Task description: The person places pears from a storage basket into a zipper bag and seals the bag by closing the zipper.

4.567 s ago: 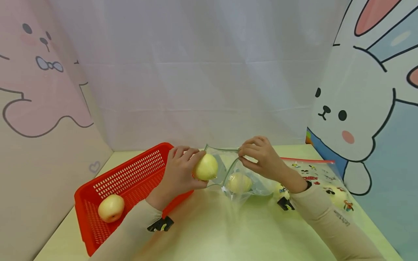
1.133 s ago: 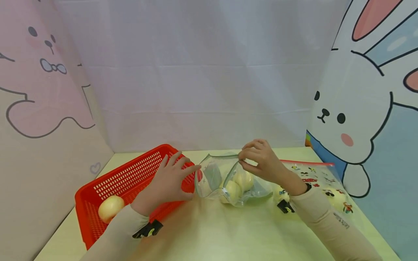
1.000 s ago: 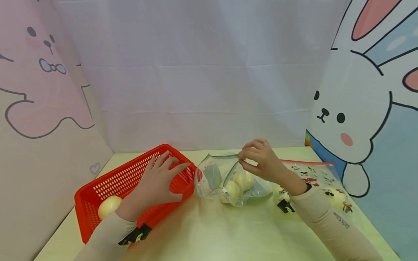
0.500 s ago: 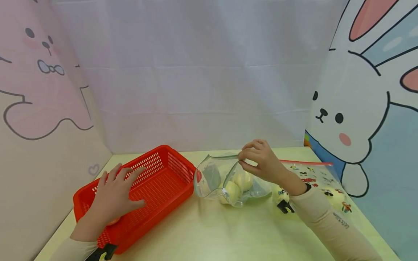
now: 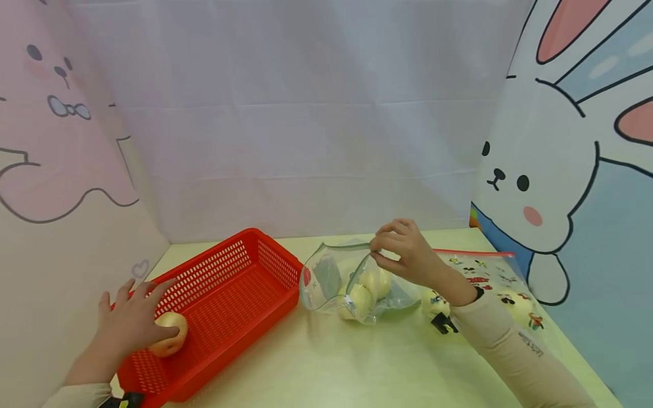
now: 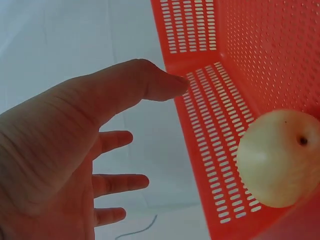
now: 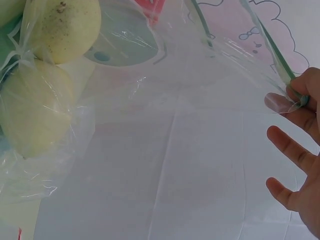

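Note:
My left hand (image 5: pixel 124 323) hovers over the near left end of the red perforated basket (image 5: pixel 250 331), fingers spread. Inside the basket lies one round pale yellow pear (image 5: pixel 169 347); the thumb overlaps it in the head view. From the left wrist, the thumb and the pear (image 6: pixel 272 160) appear apart. With thumb and forefinger my right hand (image 5: pixel 408 252) pinches the green-edged rim of a clear zip bag (image 5: pixel 320 286), its mouth gaping leftward. Two similar pears, a front one (image 5: pixel 361 301) and a rear one (image 5: pixel 377 282), rest in it. The right wrist view shows the pinched rim (image 7: pixel 280 62).
Right of the clear bag, partly behind my right forearm, lies a cartoon-printed bag (image 5: pixel 479 266) with a red zip edge and pale round fruit inside. Everything stands on a pale yellow table (image 5: pixel 306 362). A white curtain (image 5: pixel 306 141) and printed side panels surround it.
Earlier my left hand held a pear at the bag's mouth; that pear is now in the bag. The left hand has moved left and down over the basket. My right hand keeps its pinch.

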`<state>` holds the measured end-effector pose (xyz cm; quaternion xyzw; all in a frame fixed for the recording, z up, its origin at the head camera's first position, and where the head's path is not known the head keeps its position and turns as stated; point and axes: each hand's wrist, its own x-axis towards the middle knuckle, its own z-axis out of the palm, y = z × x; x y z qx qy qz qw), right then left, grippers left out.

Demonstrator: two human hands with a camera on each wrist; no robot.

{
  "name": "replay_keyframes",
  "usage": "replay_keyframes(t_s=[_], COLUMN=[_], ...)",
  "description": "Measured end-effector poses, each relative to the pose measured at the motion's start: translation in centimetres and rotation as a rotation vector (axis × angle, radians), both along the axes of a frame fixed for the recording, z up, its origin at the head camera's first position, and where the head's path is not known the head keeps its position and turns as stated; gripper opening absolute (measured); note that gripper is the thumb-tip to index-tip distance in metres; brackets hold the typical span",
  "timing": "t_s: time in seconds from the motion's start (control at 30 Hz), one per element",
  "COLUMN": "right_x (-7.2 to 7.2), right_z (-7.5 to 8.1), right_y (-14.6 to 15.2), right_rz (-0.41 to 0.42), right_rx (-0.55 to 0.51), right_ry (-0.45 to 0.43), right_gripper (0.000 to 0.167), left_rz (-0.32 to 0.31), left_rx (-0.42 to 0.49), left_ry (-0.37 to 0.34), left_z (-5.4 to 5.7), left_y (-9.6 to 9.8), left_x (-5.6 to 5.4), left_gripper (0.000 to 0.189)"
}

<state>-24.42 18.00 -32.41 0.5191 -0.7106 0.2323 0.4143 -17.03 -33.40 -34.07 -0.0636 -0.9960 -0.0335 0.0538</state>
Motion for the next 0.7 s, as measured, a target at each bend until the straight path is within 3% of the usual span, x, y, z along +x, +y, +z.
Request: replay_keyframes(t_s=[0.1, 0.4, 0.5, 0.7], right_x=[0.0, 0.0, 0.0, 0.0], right_z=[0.1, -0.1, -0.3, -0.4], right_y=[0.0, 0.0, 0.1, 0.1], right_rz=[-0.002, -0.01, -0.021, -0.02], right_rx=[0.002, 0.011, 0.019, 0.02], right_ry=[0.005, -0.012, -0.029, -0.022], right_gripper=[0.029, 0.03, 0.03, 0.03], left_rz=[0.005, 0.018, -0.01, -0.054], left_rx=[-0.014, -0.051, -0.066, -0.076], left_ry=[-0.04, -0.283, -0.294, -0.249], left_z=[-0.2, -1.6, -2.5, -4.2], left_y=[-1.4, -4.7, -5.7, -6.7], left_x=[-0.4, -1.2, -1.1, -1.1], left_gripper=[0.095, 0.098, 0.093, 0.085])
